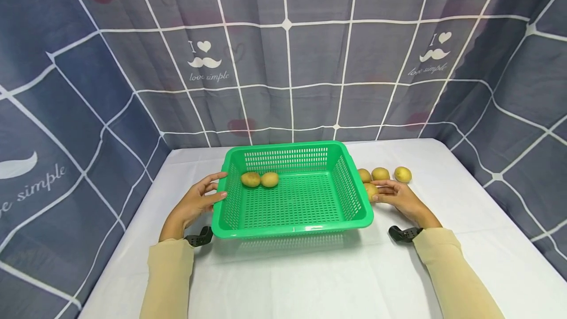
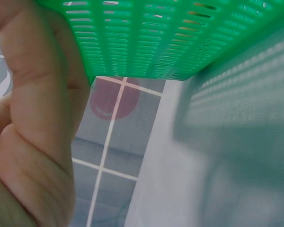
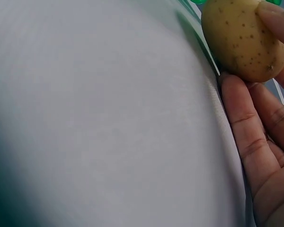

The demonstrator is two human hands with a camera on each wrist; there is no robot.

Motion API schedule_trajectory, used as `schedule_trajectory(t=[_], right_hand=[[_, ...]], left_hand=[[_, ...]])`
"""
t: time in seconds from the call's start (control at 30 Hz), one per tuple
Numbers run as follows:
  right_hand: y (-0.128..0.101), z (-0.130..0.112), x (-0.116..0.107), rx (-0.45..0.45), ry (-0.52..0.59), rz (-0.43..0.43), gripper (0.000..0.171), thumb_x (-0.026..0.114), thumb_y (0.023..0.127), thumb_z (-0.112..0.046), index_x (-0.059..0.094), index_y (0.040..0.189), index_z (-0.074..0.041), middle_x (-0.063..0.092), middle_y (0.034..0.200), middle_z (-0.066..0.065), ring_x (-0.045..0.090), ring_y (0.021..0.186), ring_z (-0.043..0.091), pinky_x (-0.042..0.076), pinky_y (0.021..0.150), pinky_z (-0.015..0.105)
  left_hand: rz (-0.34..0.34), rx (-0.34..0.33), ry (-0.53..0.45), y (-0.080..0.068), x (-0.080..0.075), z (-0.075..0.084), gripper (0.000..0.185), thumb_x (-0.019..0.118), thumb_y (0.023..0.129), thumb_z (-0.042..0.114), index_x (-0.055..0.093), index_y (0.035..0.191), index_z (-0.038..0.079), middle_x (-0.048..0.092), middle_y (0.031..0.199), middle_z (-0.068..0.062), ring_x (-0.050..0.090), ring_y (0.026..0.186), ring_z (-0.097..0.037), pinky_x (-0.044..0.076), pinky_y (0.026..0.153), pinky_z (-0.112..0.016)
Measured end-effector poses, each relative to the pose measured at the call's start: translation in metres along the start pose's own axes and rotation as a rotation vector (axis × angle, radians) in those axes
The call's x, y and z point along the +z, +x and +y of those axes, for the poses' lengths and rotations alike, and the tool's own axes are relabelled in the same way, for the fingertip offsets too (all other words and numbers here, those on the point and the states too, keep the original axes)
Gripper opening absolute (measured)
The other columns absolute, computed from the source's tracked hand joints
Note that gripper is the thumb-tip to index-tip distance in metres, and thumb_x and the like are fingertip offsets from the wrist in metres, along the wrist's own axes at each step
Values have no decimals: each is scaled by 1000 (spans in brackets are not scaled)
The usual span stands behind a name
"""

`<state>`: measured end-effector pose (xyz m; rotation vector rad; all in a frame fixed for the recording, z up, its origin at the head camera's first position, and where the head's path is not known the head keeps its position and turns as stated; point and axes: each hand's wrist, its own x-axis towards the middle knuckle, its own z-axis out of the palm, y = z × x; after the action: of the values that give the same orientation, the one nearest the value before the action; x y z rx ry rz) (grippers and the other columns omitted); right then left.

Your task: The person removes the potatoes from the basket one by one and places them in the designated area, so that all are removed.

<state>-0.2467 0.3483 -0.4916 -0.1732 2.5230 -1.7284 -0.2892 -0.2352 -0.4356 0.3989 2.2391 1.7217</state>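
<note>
A green plastic basket [image 1: 283, 232] with slotted walls is in the middle of the head view, its near side raised off the table. My left hand [image 1: 195, 204] grips its left rim between thumb and fingers. Two potatoes, a browner one [image 1: 250, 179] and a yellow one [image 1: 269, 179], lie side by side in its left part. Just outside the right wall, my right hand [image 1: 404, 201] pinches a potato [image 3: 244, 40] between thumb and fingers; brown specks show on its skin in the right wrist view. The basket partly hides this potato in the head view.
Three more potatoes, one partly behind the basket wall [image 1: 364, 175], one in the middle [image 1: 380, 174] and one farther right [image 1: 402, 174], lie beyond my right hand. A white cloth [image 1: 274, 279] covers the table. Grey checked curtains [image 1: 314, 58] hang behind and at both sides.
</note>
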Motion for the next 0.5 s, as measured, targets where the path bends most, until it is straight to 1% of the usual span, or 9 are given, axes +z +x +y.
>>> schedule_trajectory(t=[0.07, 0.17, 0.27, 0.4, 0.47, 0.5], right_hand=[[0, -2, 0, 2, -4, -3, 59, 79, 98, -9, 55, 147, 13, 74, 122, 14, 69, 106, 3, 49, 93, 17], [0, -4, 1, 4, 8, -11, 59, 80, 97, -8, 56, 146, 14, 75, 122, 9, 69, 106, 3, 50, 93, 17], [2, -3, 0, -1, 33, -22, 59, 80, 96, -5, 55, 145, 17, 74, 121, 6, 69, 105, 3, 53, 92, 19], [4, -3, -1, -10, 46, -39, 59, 79, 96, -2, 53, 145, 19, 74, 121, 9, 70, 103, 4, 57, 90, 22], [4, -5, -2, -11, 45, -47, 59, 78, 96, -2, 53, 144, 20, 74, 119, 10, 71, 100, 5, 59, 87, 25], [4, -5, -2, -11, 41, -49, 59, 78, 97, -2, 53, 145, 20, 74, 118, 10, 71, 98, 6, 60, 84, 27]], left_hand=[[0, -4, -2, 0, 0, 0, 68, 69, 108, 13, 37, 167, 5, 35, 157, -30, 57, 98, -13, 49, 72, -29], [1, -5, -2, -1, 0, 0, 68, 69, 108, 13, 37, 167, 5, 33, 158, -30, 56, 99, -12, 49, 72, -29], [-2, 0, -4, -1, 0, -1, 68, 69, 107, 13, 36, 167, 4, 35, 157, -31, 56, 92, -11, 49, 71, -29], [-2, 2, -2, -1, 0, -1, 68, 69, 107, 13, 37, 166, 3, 34, 157, -32, 47, 76, -10, 48, 70, -30], [-4, 2, 2, 0, 0, -1, 69, 70, 107, 13, 37, 166, 4, 33, 159, -32, 43, 72, -10, 47, 70, -31], [-3, 1, 2, 0, 0, -1, 69, 70, 107, 14, 37, 166, 4, 32, 159, -32, 43, 72, -10, 47, 70, -31]])
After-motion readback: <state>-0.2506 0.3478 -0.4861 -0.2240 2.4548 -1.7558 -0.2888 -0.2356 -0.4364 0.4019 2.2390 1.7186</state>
